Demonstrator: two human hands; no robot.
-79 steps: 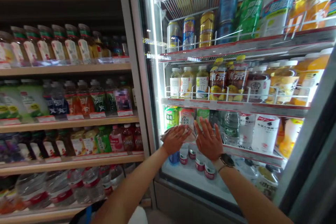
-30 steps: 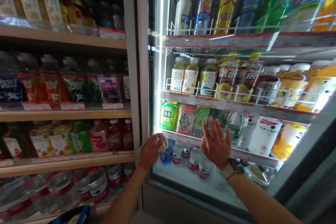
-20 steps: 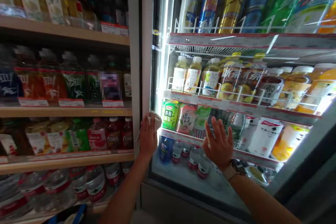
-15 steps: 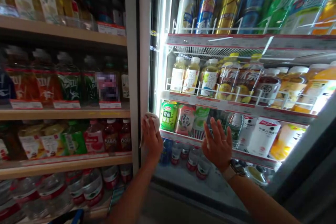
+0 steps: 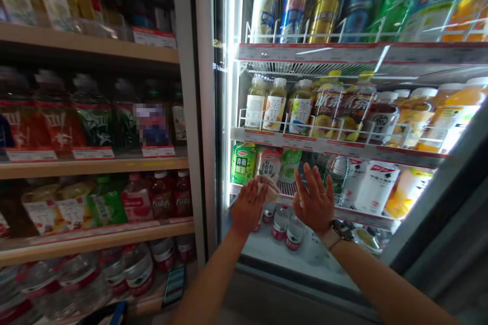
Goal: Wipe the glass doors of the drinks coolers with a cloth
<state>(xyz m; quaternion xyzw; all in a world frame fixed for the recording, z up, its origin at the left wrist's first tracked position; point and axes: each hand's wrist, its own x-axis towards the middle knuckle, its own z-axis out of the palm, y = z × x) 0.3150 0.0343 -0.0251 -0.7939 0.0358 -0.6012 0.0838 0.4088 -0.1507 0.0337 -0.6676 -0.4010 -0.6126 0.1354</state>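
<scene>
My left hand [image 5: 248, 207] presses a crumpled white cloth [image 5: 267, 188] against the glass door [image 5: 267, 259] of a lit drinks cooler. My right hand [image 5: 314, 200] lies flat on the same glass, fingers spread, holding nothing. A watch [image 5: 340, 230] sits on my right wrist. The two hands are close together at about the height of the cooler's lower wire shelf, with bottled drinks behind the glass.
The cooler's pale door frame [image 5: 196, 111] stands left of the glass. Beyond it, wooden shelves [image 5: 91, 165] carry rows of bottled drinks. A phone [image 5: 174, 285] leans among water bottles low down. Cans [image 5: 305, 10] and bottles fill the cooler's wire racks.
My left hand has slid the cloth rightward from the door's left edge, across the glass toward my right hand. My right hand has stayed almost still on the glass.
</scene>
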